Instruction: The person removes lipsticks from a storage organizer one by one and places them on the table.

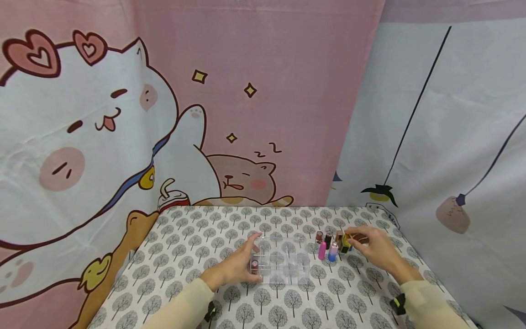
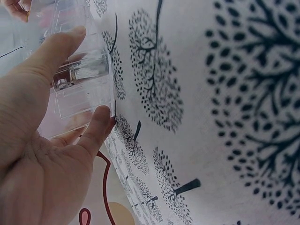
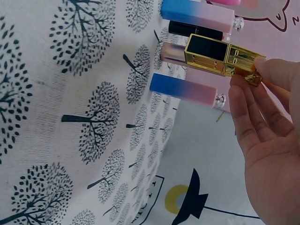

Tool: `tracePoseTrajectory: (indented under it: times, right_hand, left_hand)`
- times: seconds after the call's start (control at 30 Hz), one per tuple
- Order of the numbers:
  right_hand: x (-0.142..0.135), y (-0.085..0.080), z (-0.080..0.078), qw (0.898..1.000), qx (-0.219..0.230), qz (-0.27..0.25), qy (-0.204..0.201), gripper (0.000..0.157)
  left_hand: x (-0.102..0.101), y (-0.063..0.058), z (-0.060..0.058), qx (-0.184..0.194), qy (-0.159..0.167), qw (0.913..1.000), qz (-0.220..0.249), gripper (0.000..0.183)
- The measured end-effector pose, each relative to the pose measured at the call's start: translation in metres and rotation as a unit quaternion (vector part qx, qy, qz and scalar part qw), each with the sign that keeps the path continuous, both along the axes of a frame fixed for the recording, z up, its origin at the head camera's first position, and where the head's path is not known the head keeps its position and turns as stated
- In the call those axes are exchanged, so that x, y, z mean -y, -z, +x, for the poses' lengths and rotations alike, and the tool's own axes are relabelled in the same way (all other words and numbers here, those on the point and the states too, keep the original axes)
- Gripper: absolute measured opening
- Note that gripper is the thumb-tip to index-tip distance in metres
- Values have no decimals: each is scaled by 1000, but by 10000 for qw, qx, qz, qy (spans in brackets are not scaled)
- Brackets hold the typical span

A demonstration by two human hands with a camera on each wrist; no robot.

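My left hand (image 1: 235, 266) holds the left end of a clear organizer box (image 1: 283, 280) with compartments, thumb on the near side and fingers on the far side. One small dark-red tube (image 1: 255, 266) stands in a compartment at that end. To the right, my right hand (image 1: 377, 249) pinches the gold top of a black-and-gold lipstick tube (image 3: 208, 54) between thumb and fingers. The lipstick is upright among other tubes; whether its base touches the cloth, I cannot tell. A blue-and-pink tube (image 3: 183, 89) stands beside it in the right wrist view.
Between box and right hand stand a bright pink tube (image 1: 322, 251), another blue-and-pink tube (image 1: 333, 252), a black tube (image 1: 328, 240), a dark-red one (image 1: 318, 236) and a brownish one (image 1: 339, 236). Tree-patterned cloth (image 1: 197, 228) covers the table, with cartoon-printed curtains (image 1: 304, 114) behind.
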State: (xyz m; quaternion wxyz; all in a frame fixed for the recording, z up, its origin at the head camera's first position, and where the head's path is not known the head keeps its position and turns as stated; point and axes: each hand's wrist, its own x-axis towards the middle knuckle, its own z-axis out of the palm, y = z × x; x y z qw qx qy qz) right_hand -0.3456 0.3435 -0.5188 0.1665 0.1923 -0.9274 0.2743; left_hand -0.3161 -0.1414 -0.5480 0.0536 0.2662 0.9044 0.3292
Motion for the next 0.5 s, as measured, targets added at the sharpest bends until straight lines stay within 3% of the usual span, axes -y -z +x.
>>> tracePoseTrajectory:
  times: [0.5]
  right_hand:
    - [-2, 16, -1, 9984, 520, -196, -110, 30]
  left_hand:
    - [-1, -1, 0, 16, 32, 10000, -19, 142]
